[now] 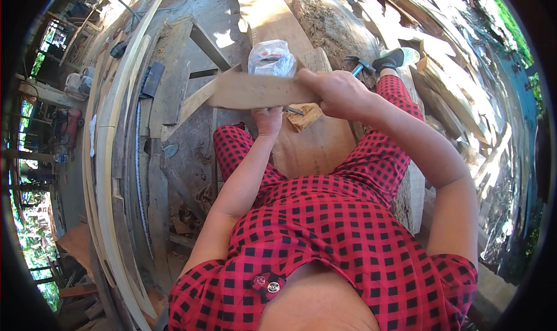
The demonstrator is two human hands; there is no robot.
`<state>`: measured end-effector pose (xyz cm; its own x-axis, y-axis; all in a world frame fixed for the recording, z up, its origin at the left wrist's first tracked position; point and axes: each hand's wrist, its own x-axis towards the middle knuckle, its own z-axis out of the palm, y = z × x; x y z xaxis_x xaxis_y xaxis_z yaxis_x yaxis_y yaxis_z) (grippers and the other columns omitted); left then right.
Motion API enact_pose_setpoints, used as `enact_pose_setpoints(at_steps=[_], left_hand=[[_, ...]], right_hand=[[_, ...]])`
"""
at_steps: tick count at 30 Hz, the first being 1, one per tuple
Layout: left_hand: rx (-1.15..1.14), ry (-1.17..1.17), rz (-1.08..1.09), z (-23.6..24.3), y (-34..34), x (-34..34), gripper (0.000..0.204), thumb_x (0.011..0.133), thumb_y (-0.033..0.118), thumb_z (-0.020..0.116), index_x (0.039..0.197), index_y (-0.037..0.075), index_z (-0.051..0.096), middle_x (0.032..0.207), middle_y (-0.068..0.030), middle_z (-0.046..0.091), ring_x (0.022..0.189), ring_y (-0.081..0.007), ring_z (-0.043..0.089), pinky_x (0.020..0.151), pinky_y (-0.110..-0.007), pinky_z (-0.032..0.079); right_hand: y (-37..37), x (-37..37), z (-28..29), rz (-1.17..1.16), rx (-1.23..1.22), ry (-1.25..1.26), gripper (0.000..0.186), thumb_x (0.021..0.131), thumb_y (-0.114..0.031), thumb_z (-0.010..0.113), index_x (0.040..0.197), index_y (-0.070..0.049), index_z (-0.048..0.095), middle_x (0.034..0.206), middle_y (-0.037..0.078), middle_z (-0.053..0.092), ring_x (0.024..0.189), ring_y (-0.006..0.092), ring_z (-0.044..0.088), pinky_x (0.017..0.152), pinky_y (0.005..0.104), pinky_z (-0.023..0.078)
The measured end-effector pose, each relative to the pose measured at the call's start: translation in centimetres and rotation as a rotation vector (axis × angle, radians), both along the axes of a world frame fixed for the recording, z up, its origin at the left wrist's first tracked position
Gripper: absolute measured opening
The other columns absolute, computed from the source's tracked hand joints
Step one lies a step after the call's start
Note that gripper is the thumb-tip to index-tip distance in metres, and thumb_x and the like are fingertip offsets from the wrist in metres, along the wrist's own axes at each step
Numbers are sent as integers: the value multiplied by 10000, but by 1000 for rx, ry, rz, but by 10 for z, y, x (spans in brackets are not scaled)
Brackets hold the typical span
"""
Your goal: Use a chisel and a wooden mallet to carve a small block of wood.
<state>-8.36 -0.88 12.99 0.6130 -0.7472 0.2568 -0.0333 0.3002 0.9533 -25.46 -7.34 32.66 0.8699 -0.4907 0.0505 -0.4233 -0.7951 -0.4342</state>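
My right hand is closed around the right end of a flat wooden bat, which is blurred by motion. Below the bat, my left hand is closed, its fingers partly hidden behind it. From that hand a narrow metal chisel points right, its handle hidden. The chisel's blade meets a small pale wooden block, which lies on a wide brown plank between my legs. Just beyond the bat, a clear plastic bag sits on the wood, its contents hard to make out.
A hammer with a blue handle lies by my right foot. Long boards and a wooden frame stand at left. Split timber is heaped at right. A red power tool is at far left.
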Motion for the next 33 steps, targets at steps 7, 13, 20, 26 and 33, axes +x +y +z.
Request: enact_pose_setpoints(at_steps=[7,13,20,26,33], left_hand=[[63,21,90,-1,2,3,90,775,44,692,745,47,607,678,13,596,576,-67,540,522,-239,455],[130,44,70,-6,4,10,81,762,57,703,808,30,642,744,-19,632,623,-83,599,479,-239,515],[103,148,88,-11,11,16,231,773,109,721,967,24,627,900,-61,639,739,-141,647,563,-294,583],[162,73,43,-16,13,18,282,783,149,734,998,26,598,951,-72,629,790,-186,661,619,-335,599],[179,494,153,-25,35,27,215,795,151,713,913,60,558,843,-77,624,746,-194,656,601,-365,591]], right_hand=[[3,14,15,-4,-78,-72,410,756,-91,611,1133,-66,451,847,198,629,849,393,611,693,474,473],[-1,8,-11,2,9,254,311,765,-114,612,1023,-56,449,809,194,625,823,409,608,683,483,473],[13,15,5,47,-10,-156,350,745,-37,576,1068,-47,443,794,187,618,828,394,613,691,486,470],[-1,9,-15,22,-16,272,354,738,-81,604,1055,-31,454,824,196,631,855,391,614,707,485,468],[-17,-33,-100,-265,145,-28,347,718,-128,671,985,-29,473,744,206,584,775,364,611,668,443,460]])
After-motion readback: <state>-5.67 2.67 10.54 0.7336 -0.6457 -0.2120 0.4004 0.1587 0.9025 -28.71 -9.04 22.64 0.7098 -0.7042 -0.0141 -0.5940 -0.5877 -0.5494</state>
